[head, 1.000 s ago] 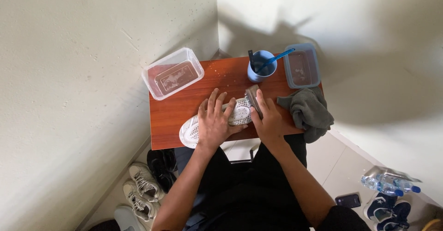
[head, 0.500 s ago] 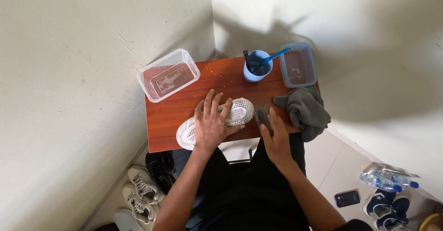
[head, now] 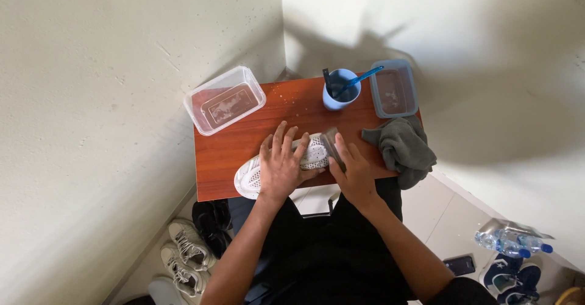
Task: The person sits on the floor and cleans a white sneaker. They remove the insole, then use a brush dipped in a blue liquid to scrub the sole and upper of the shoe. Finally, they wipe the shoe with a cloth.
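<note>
Shoe pinned flat, cloth worked at its heel end

White mesh sneaker (head: 286,162) lies on its side near the front edge of the small red-brown table (head: 244,143). The left hand (head: 281,166) presses down on it with fingers spread wide, palm over the middle of the upper. The right hand (head: 353,174) is closed around a small dark cloth or pad (head: 332,143), held against the shoe's right end. Behind them stand a clear plastic tub (head: 224,99), a blue cup (head: 339,88) with a blue-handled brush in it, and a grey-blue container (head: 393,88); a crumpled grey rag (head: 402,146) hangs over the table's right edge.

To do this well, I judge the left palm should keep firm, even weight so the shoe cannot skid toward the edge, while the right hand rubs in short strokes. Mesh snags easily, so light pressure looks wiser than scrubbing hard
</note>
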